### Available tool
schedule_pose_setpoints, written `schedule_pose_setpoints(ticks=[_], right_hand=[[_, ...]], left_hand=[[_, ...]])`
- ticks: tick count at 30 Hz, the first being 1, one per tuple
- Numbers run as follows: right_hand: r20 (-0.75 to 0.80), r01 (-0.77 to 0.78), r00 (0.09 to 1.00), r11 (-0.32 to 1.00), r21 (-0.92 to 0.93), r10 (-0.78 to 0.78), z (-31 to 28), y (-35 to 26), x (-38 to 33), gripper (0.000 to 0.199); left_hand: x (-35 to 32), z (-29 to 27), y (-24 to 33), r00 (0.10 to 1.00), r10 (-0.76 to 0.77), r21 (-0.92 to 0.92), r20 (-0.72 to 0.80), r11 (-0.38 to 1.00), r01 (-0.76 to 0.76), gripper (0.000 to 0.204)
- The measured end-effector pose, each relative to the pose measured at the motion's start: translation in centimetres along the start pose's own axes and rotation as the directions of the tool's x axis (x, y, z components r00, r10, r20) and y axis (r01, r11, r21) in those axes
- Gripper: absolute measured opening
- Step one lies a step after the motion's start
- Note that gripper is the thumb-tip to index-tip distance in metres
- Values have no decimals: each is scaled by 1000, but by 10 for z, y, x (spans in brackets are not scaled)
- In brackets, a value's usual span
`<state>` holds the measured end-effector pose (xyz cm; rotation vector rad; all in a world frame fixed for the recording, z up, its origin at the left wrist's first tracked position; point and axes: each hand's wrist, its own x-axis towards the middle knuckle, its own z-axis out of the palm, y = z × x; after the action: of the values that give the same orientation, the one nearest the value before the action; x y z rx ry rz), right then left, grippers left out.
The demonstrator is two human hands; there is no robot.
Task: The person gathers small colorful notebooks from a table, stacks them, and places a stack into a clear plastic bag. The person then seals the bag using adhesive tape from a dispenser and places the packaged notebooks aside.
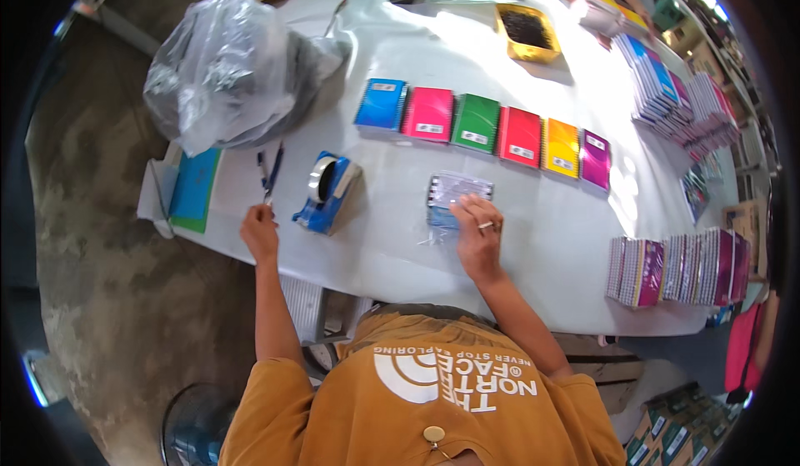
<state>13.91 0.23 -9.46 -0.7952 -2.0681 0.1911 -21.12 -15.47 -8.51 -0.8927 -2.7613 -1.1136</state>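
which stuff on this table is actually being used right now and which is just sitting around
In use:
- clear-wrapped packet, under the right hand
- scissors, at the left hand
- blue tape dispenser, between the hands

Lying about:
- row of six coloured notebooks
- notebook stacks
- yellow tray
- grey plastic bag

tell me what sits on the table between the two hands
A blue tape dispenser stands between the left hand and the right hand, seen in the head view.
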Motion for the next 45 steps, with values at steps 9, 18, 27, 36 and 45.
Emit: schedule_pose_setpoints(ticks=[9, 18, 27, 36, 45], right_hand=[[-111, 38, 994, 989, 144, -22, 7, 5, 0, 48], [247, -35, 968, 998, -45, 45, -8, -9, 3, 52], [245, -39, 967, 988, -148, 74, -9, -8, 10, 52], [241, -7, 970, 999, -48, 18, -12, -4, 18, 57], [184, -108, 981, 949, 295, 55, -19, 20, 12, 76]], left_hand=[[-114, 70, 218, 634, -80, -370, 769, 753, 544, 44], [-122, 82, 169, 556, -7, -369, 831, 741, 561, 40], [-16, 8, 75, 936, -12, 146, 351, 988, -42, 41], [3, -28, -2, 541, -21, -429, 841, 582, 690, 36], [-22, -11, 66, 990, -82, -330, 113, 937, 115, 25]])
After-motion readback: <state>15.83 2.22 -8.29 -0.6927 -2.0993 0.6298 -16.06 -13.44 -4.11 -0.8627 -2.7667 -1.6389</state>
